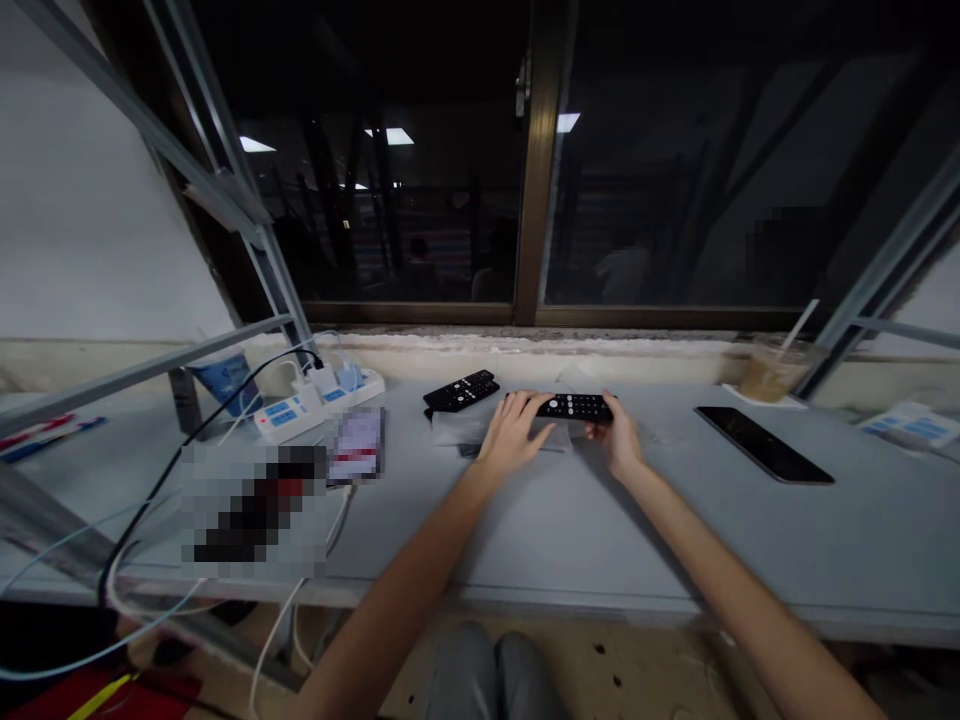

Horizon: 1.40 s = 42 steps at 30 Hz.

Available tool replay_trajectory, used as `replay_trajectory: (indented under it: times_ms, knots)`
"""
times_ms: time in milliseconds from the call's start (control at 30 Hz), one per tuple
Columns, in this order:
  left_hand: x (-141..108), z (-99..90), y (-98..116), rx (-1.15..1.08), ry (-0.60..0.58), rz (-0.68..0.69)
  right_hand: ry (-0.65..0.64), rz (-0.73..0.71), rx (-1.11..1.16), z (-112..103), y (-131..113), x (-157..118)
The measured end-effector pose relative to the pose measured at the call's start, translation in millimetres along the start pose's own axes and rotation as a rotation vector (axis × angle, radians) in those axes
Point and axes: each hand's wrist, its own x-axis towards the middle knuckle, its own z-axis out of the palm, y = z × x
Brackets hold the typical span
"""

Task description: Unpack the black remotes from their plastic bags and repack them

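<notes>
A black remote control (pixel 579 407) with white and grey buttons lies crosswise between my two hands, a little above the table. My left hand (pixel 513 432) has its fingers over the remote's left end, its thumb pointing away below. At the other end, my right hand (pixel 619 438) grips the remote between thumb and fingers. Under and beside my left hand lies a clear plastic wrapper (pixel 454 430), partly hidden by the hand. More black remotes (pixel 463 391) lie stacked just behind it to the left.
To the left are a white power strip (pixel 322 400) with plugs and cables, a phone (pixel 358 445) and a blurred-out dark object (pixel 259 505). A dark phone (pixel 765 443) and a plastic cup with a straw (pixel 772 370) stand right. Metal frame posts (pixel 274 270) flank the table.
</notes>
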Motion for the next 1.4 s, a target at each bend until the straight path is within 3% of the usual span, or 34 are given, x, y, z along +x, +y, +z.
replay_trajectory:
  times_ms: [67,167,267,367,633,867,1133,1400]
  knots:
    - [-0.6,-0.7,-0.5,0.019,-0.021,-0.009,0.078,0.030,0.038,-4.2,-1.4,3.4]
    - [-3.1,2.3,-3.1,0.064,-0.151,-0.004,0.137,0.093,0.103,-8.6,-7.2,5.9]
    - [-6.8,8.8,-6.9,0.078,-0.303,0.016,0.081,0.096,0.139,-9.3,-11.9,5.3]
    - [-8.5,13.4,-10.0,0.067,-0.373,0.022,-0.006,0.073,0.122,-6.8,-11.7,2.5]
    - [-5.5,9.6,-8.3,0.093,-0.296,-0.056,-0.143,0.170,0.139,9.3,-16.6,-15.8]
    - [-5.5,8.5,-11.3,0.128,-0.230,-0.133,-0.229,0.217,0.023,16.6,-17.4,-26.0]
    - [-4.4,1.3,-14.2,0.167,-0.261,-0.116,-0.236,0.137,0.022,14.8,-11.4,-23.8]
    - [-4.2,3.3,-19.2,0.125,-0.201,-0.161,-0.203,-0.064,-0.072,11.4,-2.4,-19.4]
